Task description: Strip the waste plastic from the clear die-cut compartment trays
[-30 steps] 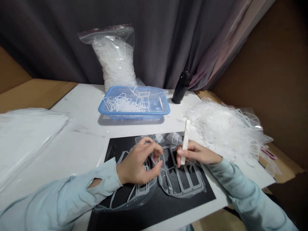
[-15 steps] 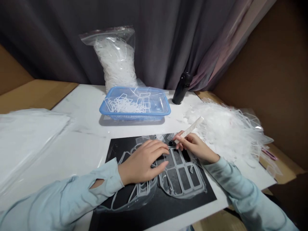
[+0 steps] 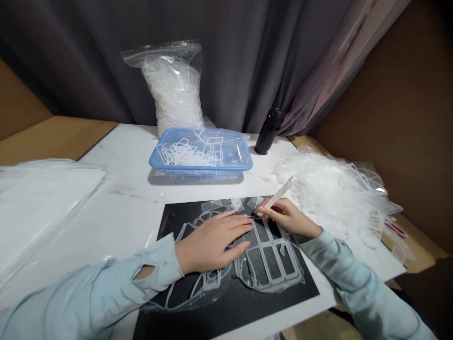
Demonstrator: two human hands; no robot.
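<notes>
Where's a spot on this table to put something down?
Bare white tabletop shows between the blue basket, the clear plastic sheets and the black mat. It's crowded on the mat around the left hand and right hand, and at the white plastic heap.

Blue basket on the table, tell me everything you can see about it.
The blue plastic basket is shallow and rectangular with perforated walls. It sits flat on the white marble-look table, holding a tangle of clear plastic frames and strips. Neither the left hand nor the right hand touches it.
</notes>
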